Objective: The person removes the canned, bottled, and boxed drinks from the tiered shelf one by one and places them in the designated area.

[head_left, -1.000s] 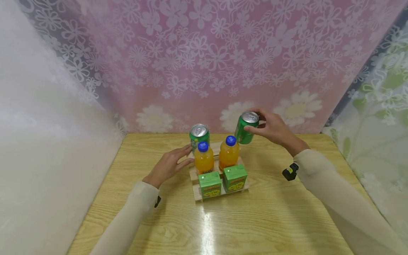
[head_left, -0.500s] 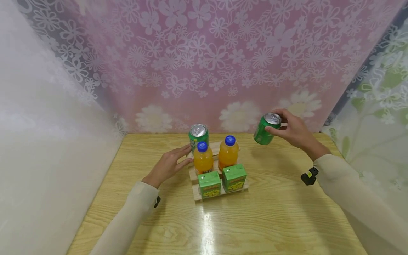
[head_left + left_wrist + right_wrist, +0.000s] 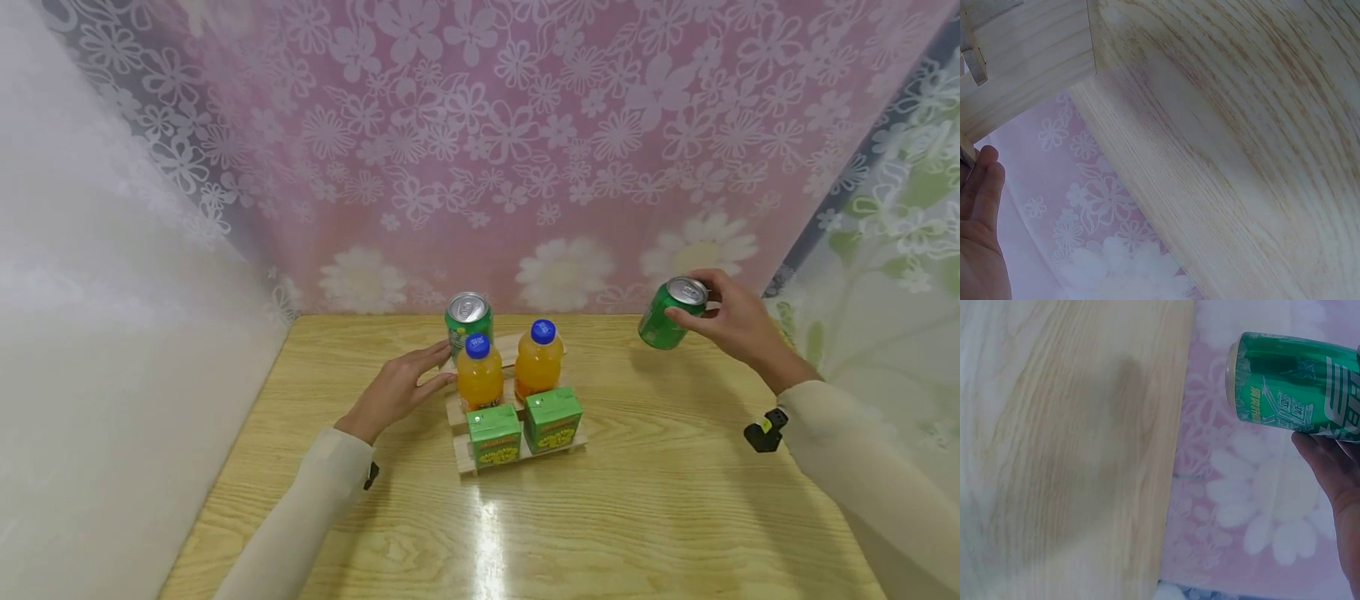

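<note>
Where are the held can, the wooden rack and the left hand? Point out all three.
Held can [image 3: 660, 323]: head view, on its green side.
Wooden rack [image 3: 507, 350]: head view, on a bare part of its top shelf.
Left hand [image 3: 395, 390]: head view, on the back of it.

Glossy metal cans [image 3: 657, 323], smooth plastic bottles [image 3: 480, 381], matt wooden rack [image 3: 507, 348], shiny wood-grain table [image 3: 637, 500]

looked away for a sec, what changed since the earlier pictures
The right grip carried its green can farther right, away from the wooden rack, without letting go. The left grip, fingers at the rack's left side, stayed put, as did the rack, the other can, both orange bottles and both green cartons.
</note>
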A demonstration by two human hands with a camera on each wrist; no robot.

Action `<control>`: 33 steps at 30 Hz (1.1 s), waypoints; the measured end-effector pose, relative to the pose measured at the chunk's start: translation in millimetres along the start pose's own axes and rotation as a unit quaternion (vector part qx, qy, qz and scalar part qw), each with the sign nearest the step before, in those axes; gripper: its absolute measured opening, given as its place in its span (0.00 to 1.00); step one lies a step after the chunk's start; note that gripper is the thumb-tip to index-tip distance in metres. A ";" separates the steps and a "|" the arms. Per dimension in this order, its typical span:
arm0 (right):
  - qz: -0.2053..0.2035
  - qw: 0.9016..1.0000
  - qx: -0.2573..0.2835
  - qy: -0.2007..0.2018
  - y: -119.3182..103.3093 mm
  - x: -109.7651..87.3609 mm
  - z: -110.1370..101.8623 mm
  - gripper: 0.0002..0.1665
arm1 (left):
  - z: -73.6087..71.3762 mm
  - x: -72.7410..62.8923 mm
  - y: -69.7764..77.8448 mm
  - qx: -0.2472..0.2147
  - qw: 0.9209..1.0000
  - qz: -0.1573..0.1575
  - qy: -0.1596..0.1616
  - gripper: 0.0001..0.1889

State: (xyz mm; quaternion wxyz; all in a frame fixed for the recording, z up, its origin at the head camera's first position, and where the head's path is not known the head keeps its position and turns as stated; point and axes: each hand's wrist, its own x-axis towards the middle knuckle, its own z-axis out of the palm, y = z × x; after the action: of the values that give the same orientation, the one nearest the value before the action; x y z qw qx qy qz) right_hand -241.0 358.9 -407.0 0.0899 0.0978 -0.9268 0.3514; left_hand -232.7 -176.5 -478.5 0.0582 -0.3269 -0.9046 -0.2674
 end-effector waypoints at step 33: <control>0.079 0.996 -0.043 -0.003 84.5 -45.8 -13.8 0.47 | 1.2 1.1 0.5 -0.009 1.000 -0.014 -0.001 0.32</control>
State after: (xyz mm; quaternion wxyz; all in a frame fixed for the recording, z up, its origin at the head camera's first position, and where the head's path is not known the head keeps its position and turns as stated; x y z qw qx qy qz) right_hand -216.1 435.5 -461.1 0.0632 0.0218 -0.9462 0.3167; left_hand -233.2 -175.0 -478.9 0.0502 -0.3148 -0.9067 -0.2761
